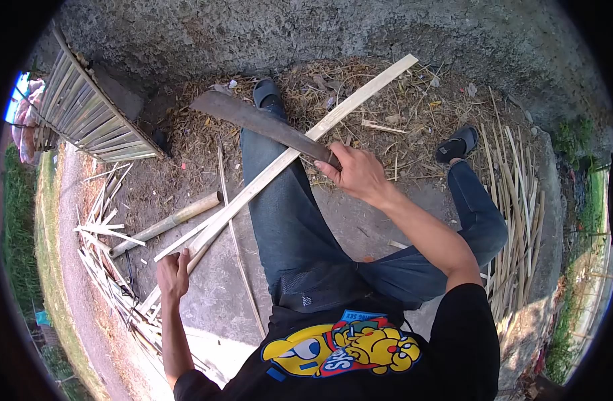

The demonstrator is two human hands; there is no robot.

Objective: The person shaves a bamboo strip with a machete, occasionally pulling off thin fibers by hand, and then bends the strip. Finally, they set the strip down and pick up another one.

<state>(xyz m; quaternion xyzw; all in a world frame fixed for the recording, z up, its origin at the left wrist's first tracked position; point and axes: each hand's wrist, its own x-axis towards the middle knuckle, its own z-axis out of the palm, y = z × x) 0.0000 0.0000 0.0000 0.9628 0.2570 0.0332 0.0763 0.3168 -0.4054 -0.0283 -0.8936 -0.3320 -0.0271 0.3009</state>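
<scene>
Bamboo strip (299, 144) lies across your lap, your left hand (173, 274) gripping its near end. Your right hand (356, 172) clenches the machete (259, 120), blade resting on it; shaving looks unfinished.

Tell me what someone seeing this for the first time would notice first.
The big dark machete in the right hand, its blade laid across a long pale bamboo strip at centre. The left hand grips the strip's lower end. Split bamboo strips lie piled on the ground at right, and a woven bamboo panel leans at upper left.
</scene>
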